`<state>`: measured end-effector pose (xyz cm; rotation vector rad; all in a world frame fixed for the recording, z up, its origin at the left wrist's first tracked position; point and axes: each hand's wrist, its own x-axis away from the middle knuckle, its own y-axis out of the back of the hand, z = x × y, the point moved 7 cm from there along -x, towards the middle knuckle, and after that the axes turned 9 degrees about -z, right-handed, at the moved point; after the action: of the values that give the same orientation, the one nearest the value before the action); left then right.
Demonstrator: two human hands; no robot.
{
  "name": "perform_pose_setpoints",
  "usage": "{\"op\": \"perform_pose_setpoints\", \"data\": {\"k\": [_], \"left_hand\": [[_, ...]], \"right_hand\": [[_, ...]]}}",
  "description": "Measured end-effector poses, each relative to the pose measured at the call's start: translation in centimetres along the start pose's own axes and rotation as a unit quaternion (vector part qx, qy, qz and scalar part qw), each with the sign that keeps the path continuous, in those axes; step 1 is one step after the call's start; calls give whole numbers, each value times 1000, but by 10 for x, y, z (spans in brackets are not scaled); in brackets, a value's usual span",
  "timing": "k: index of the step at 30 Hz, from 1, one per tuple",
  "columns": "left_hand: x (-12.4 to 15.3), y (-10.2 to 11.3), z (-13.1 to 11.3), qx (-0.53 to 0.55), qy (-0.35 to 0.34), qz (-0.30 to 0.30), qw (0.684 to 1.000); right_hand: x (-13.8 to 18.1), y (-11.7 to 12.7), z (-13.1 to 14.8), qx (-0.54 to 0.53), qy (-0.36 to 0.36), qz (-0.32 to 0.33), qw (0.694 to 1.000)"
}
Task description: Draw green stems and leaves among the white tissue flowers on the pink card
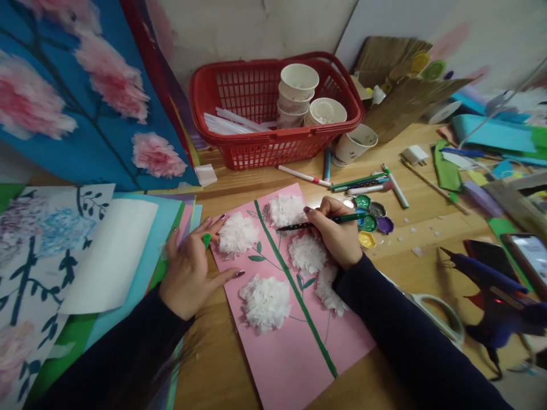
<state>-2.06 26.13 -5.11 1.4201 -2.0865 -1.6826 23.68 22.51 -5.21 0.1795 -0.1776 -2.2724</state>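
Note:
My right hand [337,228] grips a dark green pencil [299,226], its point on the pink paper [265,376] between two white flowers. My left hand [190,267] rests at the paper's left edge with fingers spread. Its fingertips reach the upper left white paper flower [237,234], and its thumb lies above the lower left flower [265,302]. Between its fingers shows a small bright green piece [207,240]; whether it is gripped I cannot tell. A painted green stem [294,282] slants down the sheet, with several green leaves [257,258] and thin outlined ones. My right sleeve partly covers another flower [330,290].
Behind the sheet stands a red basket [269,151] with paper cups. Paint pots [367,239], a marker [396,187] and scissors [444,319] lie to the right, near a glue gun [491,290] and a phone [527,256]. Coloured sheets [123,319] and flower pictures [98,108] occupy the left.

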Motion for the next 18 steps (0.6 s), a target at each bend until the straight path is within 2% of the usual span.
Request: {"op": "perform_pose_setpoints", "data": {"k": [5,18], "left_hand": [[0,0,1,-12,3,2,1000],[1,-2,4,-19,18,20,999]], "right_hand": [[-1,-1,5,5,15,0,1000],[0,0,3,-23,-17,1,1000]]}}
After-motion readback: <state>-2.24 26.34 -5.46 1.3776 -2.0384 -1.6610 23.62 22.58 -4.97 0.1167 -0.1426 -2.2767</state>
